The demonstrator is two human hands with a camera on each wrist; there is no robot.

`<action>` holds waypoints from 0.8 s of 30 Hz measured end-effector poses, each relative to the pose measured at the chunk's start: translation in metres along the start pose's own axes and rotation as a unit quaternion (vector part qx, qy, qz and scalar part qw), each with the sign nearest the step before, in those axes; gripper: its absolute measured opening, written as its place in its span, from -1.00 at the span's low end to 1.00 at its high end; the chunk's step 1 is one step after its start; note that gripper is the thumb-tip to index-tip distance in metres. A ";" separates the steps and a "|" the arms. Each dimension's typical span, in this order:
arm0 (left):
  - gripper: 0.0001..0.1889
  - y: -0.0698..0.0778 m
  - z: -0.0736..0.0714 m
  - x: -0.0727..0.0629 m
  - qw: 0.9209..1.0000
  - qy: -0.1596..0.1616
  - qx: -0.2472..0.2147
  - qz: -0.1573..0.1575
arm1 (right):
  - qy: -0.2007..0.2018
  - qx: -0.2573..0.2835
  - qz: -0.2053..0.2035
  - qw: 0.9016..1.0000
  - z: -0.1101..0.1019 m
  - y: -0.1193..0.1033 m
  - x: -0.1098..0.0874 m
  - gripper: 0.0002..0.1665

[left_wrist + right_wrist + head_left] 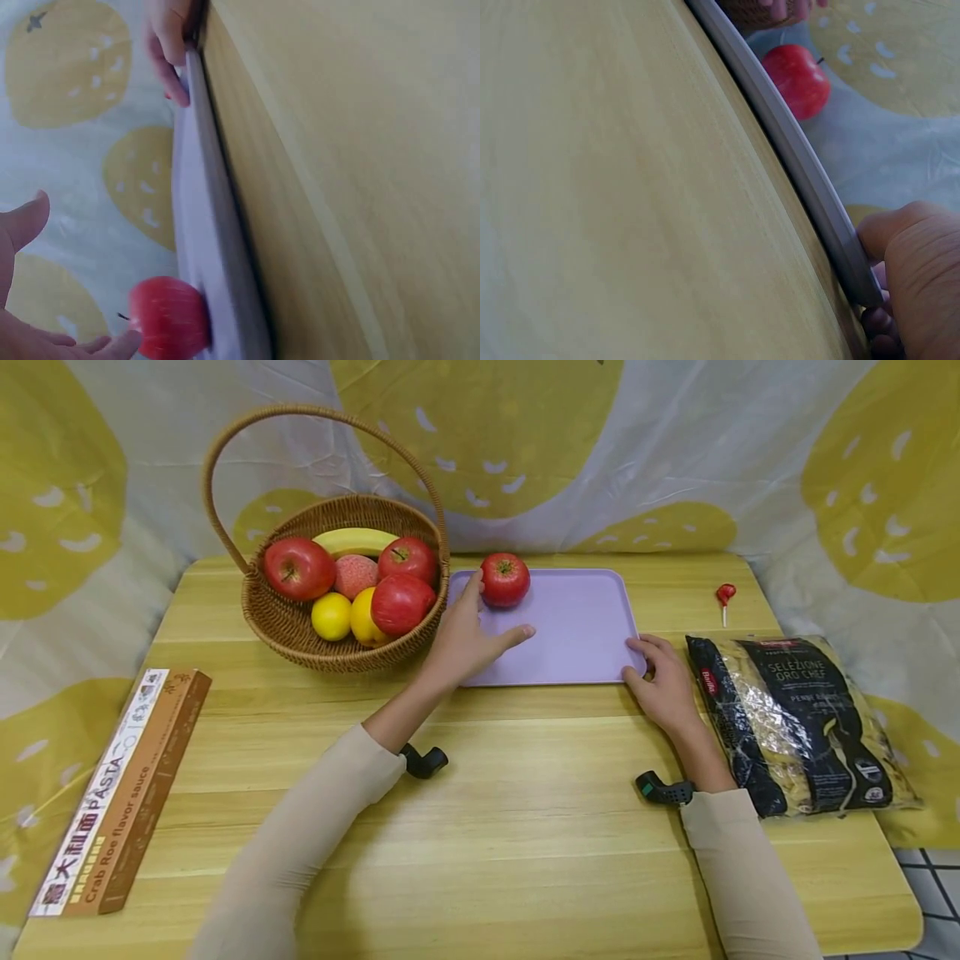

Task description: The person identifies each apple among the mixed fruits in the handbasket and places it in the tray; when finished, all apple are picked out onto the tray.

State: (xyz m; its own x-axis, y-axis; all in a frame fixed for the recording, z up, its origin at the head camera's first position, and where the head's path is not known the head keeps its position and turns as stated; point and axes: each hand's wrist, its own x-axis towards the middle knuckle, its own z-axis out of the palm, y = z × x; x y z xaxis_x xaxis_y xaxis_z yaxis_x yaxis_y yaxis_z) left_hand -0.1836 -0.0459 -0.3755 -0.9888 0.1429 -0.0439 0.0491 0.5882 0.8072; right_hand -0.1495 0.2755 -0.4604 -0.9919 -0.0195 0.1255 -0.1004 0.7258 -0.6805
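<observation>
A red apple [506,580] sits near the back left of a lilac tray [577,635], its stem showing. My left hand [467,639] reaches over the tray's left side, thumb spread wide, with fingertips beside the apple. In the left wrist view those fingers appear right at the apple [171,319]; whether they touch it I cannot tell. My right hand [663,683] pinches the tray's front right corner. The right wrist view shows its thumb on top of the tray's rim [817,195] and other fingers lower down at the corner.
Left of the tray stands a wicker basket [296,647] with a tall handle, holding apples, a banana and other fruit. A long pasta box [123,793] lies far left. On the right are a pasta bag [802,718] and a red lollipop [725,594]. A patterned cloth hangs behind.
</observation>
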 end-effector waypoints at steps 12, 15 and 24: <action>-0.24 0.007 -0.043 -0.038 0.986 -0.009 -0.030 0.165 | 0.000 0.004 -0.004 1.000 0.000 0.001 0.001 -0.42; -0.29 0.005 -0.060 -0.041 0.980 0.008 -0.029 0.196 | 0.000 0.005 -0.004 1.000 0.000 0.001 0.001 -0.42; -0.31 -0.007 -0.109 -0.044 0.982 0.065 -0.006 0.179 | -0.002 0.002 0.001 1.000 0.000 0.001 0.001 -0.43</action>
State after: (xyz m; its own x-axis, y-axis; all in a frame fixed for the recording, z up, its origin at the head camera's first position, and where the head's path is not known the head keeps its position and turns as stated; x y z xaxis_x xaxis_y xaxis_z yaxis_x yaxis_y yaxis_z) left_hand -0.1557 -0.1430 -0.3156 -0.9181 0.2356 0.3188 0.3960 0.5096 0.7639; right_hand -0.1505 0.2764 -0.4612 -0.9924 -0.0199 0.1211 -0.0979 0.7236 -0.6832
